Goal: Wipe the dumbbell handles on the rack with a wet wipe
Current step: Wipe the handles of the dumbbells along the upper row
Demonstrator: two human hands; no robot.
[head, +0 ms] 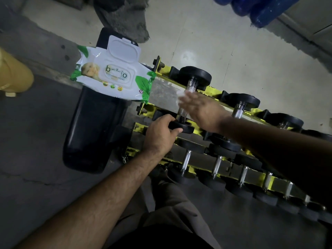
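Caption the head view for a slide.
Left hand steadies a dumbbell on the rack while right hand wipes its handle.

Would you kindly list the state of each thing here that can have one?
Wipes pack: lid flipped open, lying on a black bench.
Wet wipe: out, pressed on the handle.
Top dumbbell: on the rack, being wiped.
Left hand: grips its near weight.
Right hand: holds the wipe, blurred.

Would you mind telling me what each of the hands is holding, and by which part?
Left hand grips the dumbbell by its near weight plate; right hand holds a wipe against its handle.
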